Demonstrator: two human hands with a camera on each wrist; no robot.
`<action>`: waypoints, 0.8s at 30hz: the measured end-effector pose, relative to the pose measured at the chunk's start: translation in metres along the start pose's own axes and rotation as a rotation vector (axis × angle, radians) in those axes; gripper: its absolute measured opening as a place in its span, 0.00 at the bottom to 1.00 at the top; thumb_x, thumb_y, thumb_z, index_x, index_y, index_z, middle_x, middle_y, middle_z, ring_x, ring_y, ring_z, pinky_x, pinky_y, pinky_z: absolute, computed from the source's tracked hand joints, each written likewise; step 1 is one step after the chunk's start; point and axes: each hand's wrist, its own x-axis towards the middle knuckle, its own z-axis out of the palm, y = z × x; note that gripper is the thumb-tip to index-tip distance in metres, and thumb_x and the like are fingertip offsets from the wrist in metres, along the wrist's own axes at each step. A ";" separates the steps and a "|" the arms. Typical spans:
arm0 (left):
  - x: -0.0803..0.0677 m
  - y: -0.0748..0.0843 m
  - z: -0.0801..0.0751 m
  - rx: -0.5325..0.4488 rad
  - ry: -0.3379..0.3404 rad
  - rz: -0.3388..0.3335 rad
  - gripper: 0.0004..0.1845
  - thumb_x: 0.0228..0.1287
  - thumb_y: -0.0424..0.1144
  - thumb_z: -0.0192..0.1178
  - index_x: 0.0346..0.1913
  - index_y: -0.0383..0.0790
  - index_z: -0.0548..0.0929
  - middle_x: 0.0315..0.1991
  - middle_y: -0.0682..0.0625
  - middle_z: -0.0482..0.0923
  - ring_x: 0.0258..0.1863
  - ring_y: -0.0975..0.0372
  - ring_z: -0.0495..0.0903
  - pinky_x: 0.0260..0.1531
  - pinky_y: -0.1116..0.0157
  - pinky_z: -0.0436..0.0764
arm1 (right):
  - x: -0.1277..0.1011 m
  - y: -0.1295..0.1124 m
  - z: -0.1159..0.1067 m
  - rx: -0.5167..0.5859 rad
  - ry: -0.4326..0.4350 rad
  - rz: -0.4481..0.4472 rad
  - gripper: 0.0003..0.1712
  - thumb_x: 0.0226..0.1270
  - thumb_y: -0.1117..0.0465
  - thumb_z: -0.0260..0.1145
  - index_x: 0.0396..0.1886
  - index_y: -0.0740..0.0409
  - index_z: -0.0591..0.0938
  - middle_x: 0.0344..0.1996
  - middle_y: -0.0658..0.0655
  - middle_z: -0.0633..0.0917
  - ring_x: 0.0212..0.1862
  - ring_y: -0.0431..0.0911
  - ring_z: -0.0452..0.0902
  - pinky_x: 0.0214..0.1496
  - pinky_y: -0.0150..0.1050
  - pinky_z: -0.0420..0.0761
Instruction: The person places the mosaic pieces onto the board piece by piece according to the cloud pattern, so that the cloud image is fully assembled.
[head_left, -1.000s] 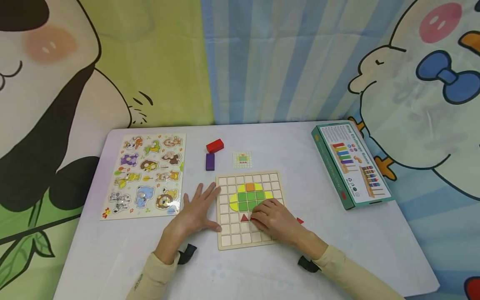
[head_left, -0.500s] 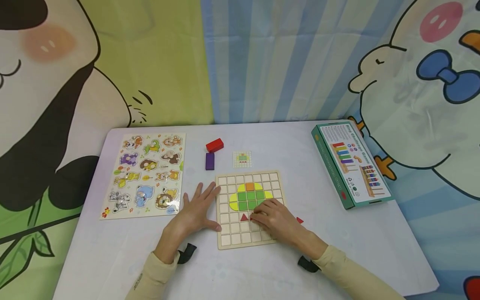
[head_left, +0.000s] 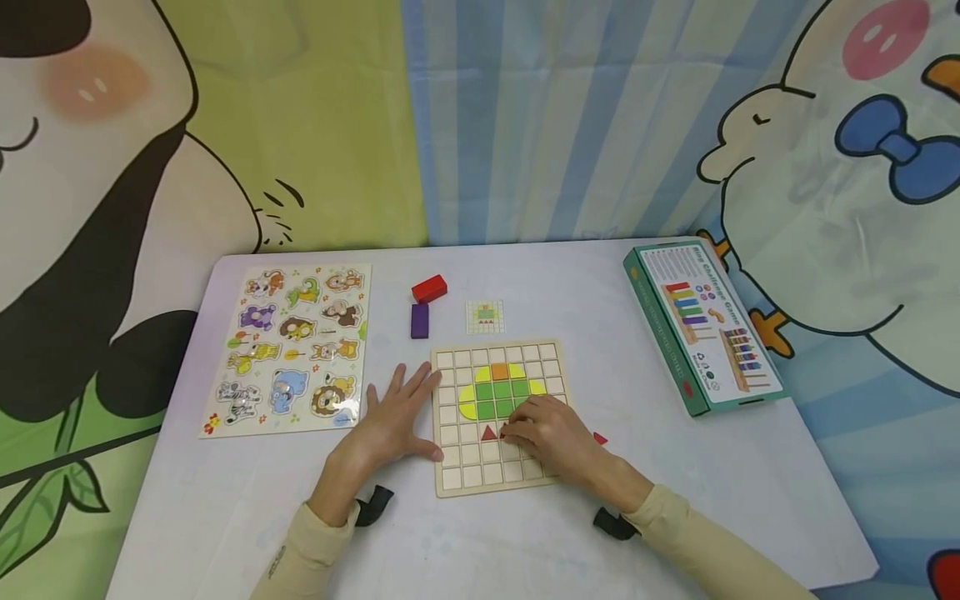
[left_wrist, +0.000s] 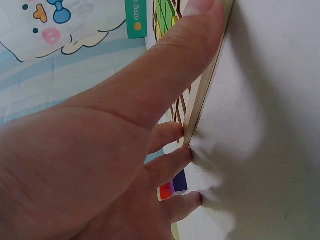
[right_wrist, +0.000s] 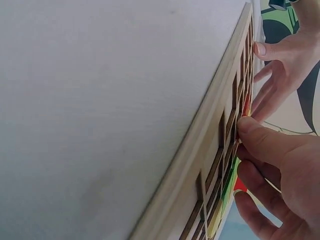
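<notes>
The wooden grid board (head_left: pixel 461 479) lies on the table with green squares (head_left: pixel 502 391), an orange square (head_left: pixel 499 372) and yellow rounded tiles (head_left: pixel 467 411) set in its cells. One red triangle tile (head_left: pixel 489 433) sits below the green block. Just right of it, my right hand (head_left: pixel 553 437) pinches a second red triangle tile between thumb and forefinger, mostly hidden by the fingers. Spread at the board's left edge, my left hand (head_left: pixel 386 429) touches it with thumb and fingertips. Another red triangle (head_left: pixel 600 438) shows beside my right wrist, off the board.
Behind the board lies a small pattern card (head_left: pixel 485 317). A red block (head_left: pixel 430 289) and a purple block (head_left: pixel 420 321) are left of it. An animal puzzle board (head_left: pixel 288 354) occupies the left side, a green game box (head_left: pixel 705 329) the right.
Both hands stay almost where they were. My right fingers have shifted very slightly over the cell, and less red shows at their tips.
</notes>
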 end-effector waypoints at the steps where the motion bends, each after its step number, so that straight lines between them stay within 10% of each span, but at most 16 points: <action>1: 0.000 0.000 0.000 0.001 -0.001 0.000 0.68 0.35 0.50 0.85 0.81 0.45 0.55 0.84 0.46 0.44 0.82 0.40 0.35 0.68 0.23 0.35 | 0.001 0.000 -0.001 0.005 -0.007 0.012 0.06 0.52 0.61 0.81 0.32 0.51 0.93 0.31 0.46 0.88 0.38 0.41 0.82 0.45 0.35 0.82; 11: 0.001 0.000 0.000 0.008 -0.001 -0.008 0.68 0.35 0.50 0.85 0.81 0.45 0.55 0.84 0.47 0.44 0.82 0.40 0.35 0.68 0.23 0.35 | 0.010 -0.008 -0.011 0.059 -0.109 0.170 0.06 0.53 0.60 0.81 0.32 0.51 0.92 0.32 0.46 0.89 0.39 0.39 0.83 0.44 0.37 0.84; 24: 0.001 -0.002 0.000 0.021 -0.003 -0.005 0.68 0.35 0.51 0.85 0.81 0.45 0.55 0.84 0.47 0.44 0.82 0.40 0.35 0.67 0.23 0.36 | -0.004 -0.002 -0.018 0.036 -0.026 0.126 0.08 0.51 0.61 0.82 0.33 0.51 0.93 0.32 0.45 0.88 0.39 0.39 0.82 0.44 0.36 0.82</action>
